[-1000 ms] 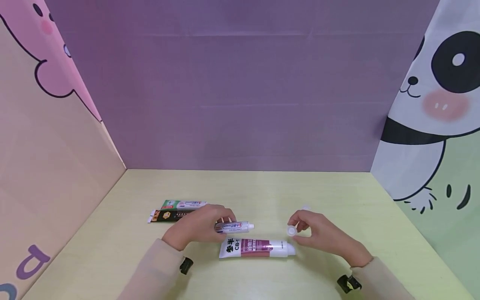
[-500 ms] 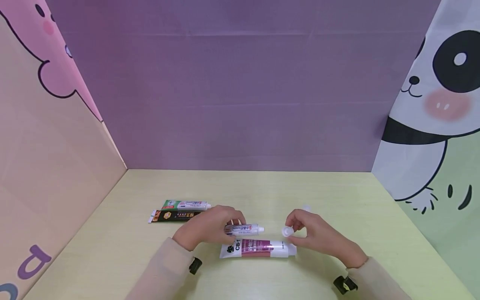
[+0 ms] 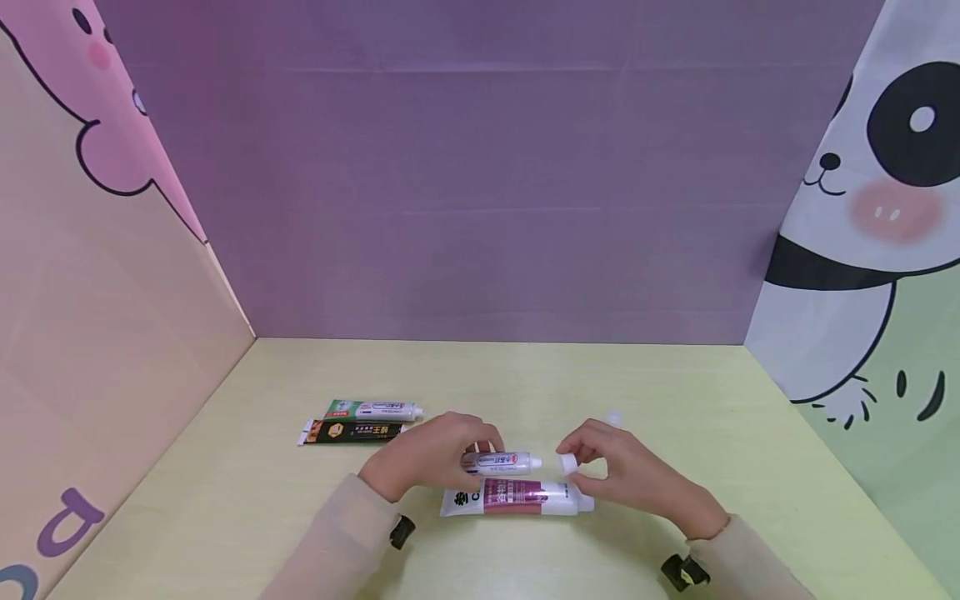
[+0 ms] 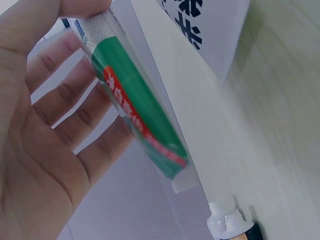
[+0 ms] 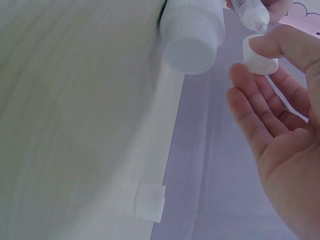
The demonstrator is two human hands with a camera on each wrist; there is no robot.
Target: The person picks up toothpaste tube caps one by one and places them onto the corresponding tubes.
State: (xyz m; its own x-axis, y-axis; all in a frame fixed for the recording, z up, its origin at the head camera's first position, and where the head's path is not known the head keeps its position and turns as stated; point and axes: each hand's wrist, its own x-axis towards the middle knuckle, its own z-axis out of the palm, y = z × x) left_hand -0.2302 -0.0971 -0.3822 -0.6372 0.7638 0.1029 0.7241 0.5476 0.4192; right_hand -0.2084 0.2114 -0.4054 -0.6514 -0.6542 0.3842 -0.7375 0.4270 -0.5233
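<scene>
My left hand point(image 3: 438, 457) grips a small white toothpaste tube point(image 3: 502, 463), its bare nozzle pointing right. In the left wrist view the tube's green tail point(image 4: 137, 95) with red lettering shows, held between thumb and fingers. My right hand point(image 3: 622, 467) pinches a white screw cap point(image 3: 567, 463) just right of the nozzle, a small gap apart. The right wrist view shows this cap point(image 5: 260, 57) between thumb and fingers, its opening towards the nozzle point(image 5: 260, 25). Below both hands lies a larger white and maroon toothpaste tube point(image 3: 517, 497) with its cap on.
Farther left on the table point(image 3: 600, 558) lie a green and white toothpaste tube point(image 3: 375, 410) and a black one point(image 3: 356, 432), side by side. Another white cap point(image 3: 613, 418) stands behind my right hand. A purple backdrop point(image 3: 495, 208) rises at the back.
My left hand has moved right with the small toothpaste tube. My right hand has shifted slightly left, turning the cap's opening towards the nozzle, and the gap between them has narrowed.
</scene>
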